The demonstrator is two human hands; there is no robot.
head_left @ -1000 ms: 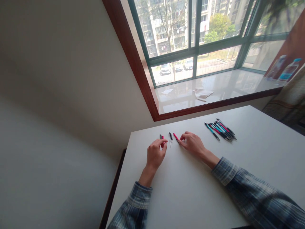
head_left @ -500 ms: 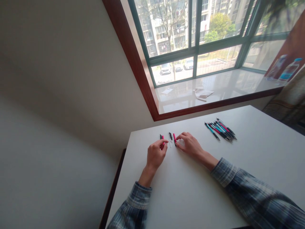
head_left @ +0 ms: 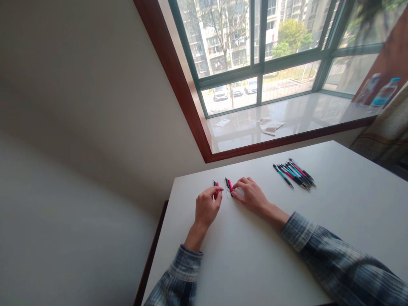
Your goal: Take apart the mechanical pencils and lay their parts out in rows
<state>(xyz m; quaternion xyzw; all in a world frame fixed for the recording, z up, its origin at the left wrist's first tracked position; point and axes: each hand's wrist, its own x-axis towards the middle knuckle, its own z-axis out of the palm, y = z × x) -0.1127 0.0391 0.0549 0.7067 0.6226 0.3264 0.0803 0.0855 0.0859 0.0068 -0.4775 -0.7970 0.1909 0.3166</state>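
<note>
Left hand (head_left: 208,206): curled, thumb and forefinger narrow around the left pink piece (head_left: 217,184); whether it is gripped, I cannot tell.
Right hand (head_left: 251,194): thumb and forefinger a little apart, tips at the right side of the right pink piece (head_left: 230,183); a firm pinch cannot be made out.
Pink pieces: at the table's far left, one by each hand.
Between hands: a black piece (head_left: 227,182) close against the right pink piece, and a thin pale rod (head_left: 227,194).
Good touch: light fingertips, low on the side; round parts would likely roll if pressed from above.
Alignment: best kept lengthwise with the rod, without nudging it.
Table (head_left: 242,255): smooth, white, faintly glossy.
Pens (head_left: 296,173): slim, seemingly plastic, teal, pink and black, heaped at far right.
Sleeves (head_left: 301,231): soft plaid cloth.
</note>
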